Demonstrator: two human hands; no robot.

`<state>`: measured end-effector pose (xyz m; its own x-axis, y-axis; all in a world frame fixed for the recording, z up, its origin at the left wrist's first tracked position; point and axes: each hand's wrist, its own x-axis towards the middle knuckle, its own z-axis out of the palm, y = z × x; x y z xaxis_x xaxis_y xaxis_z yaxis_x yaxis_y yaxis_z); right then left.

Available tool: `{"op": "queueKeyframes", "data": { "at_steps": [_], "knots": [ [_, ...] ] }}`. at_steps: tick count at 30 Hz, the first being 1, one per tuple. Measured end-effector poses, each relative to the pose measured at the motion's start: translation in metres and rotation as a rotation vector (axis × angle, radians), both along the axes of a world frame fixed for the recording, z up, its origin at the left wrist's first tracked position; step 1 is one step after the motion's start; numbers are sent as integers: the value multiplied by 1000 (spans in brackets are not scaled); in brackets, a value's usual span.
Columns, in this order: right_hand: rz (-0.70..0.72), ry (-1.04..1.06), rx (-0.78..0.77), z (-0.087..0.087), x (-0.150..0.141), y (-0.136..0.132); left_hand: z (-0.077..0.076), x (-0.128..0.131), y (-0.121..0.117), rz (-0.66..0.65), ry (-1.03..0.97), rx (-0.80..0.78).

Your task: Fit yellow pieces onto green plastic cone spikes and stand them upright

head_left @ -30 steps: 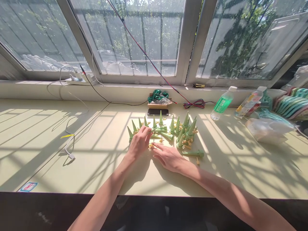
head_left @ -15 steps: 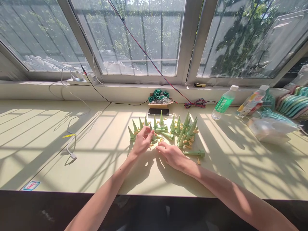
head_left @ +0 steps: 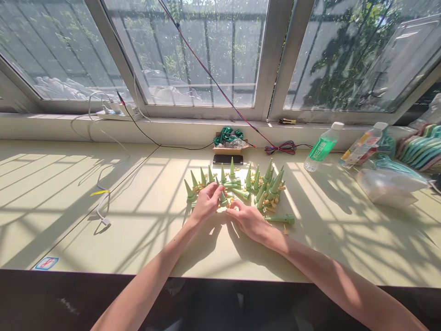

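My left hand [head_left: 206,202] is closed around a green watering spike [head_left: 223,198], its point tilted up between thumb and fingers. My right hand [head_left: 246,219] is closed, its fingertips pinching a small yellow valve [head_left: 231,201] against the lower end of that spike; the fingers partly hide the valve. Several green spikes stand on their wide ends behind my left hand, one of them a spike [head_left: 189,191] at the far left. A denser cluster of spikes [head_left: 274,185] with yellow valves is right of my right hand. One green spike [head_left: 280,219] lies flat beside my right wrist.
Behind the spikes lie a black phone [head_left: 228,159] and a small open box [head_left: 229,148] with green material. A green-labelled bottle [head_left: 320,149], a second bottle [head_left: 363,146] and a clear plastic package [head_left: 386,188] stand right. A white cable [head_left: 99,214] lies left, below the windows.
My right hand has moved slightly up toward the spike in my left hand, its fingertips now at the spike's lower end. The left hand keeps its hold; the whole view has shifted slightly.
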<state>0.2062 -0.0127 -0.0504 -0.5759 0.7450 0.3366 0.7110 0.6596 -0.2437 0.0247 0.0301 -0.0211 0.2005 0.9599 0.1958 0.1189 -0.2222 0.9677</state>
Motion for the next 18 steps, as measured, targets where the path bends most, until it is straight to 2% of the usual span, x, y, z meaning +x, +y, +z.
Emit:
{"op": "queueKeyframes", "data": {
  "at_steps": [12,18],
  "knots": [
    [-76,-9,7,-5,2,4,-5,-1,2,-8,11,1],
    [-87,-54,-4,3,1,1,-4,0,2,-1,7,-11]
  ]
}}
